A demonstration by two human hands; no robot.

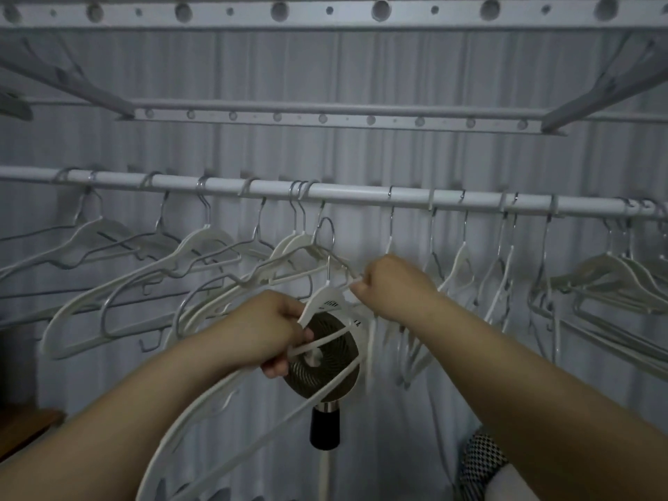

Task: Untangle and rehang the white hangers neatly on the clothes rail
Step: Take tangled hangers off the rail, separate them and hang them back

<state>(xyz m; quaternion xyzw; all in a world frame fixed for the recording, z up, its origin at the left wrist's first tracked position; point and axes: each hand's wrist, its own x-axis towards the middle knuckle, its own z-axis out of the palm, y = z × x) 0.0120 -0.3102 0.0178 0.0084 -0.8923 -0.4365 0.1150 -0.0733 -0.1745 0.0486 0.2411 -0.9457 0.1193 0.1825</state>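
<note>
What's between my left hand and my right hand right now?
Head view: a white plastic hanger with metal hook, gripped by the left hand, in front of a round dark fan.

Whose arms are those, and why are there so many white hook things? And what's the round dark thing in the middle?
Those arms belong to a person wearing a camera on their head, so you see what they see, looking forward and down. The long white pole is a clothes rail. The hook things are white hangers hanging from it, and some are tangled together. The left hand grips one hanger held below the rail. The right hand pinches a thin white bar in the tangle; I can't tell which hanger it belongs to. The round dark thing is a fan standing behind the hangers.
</note>
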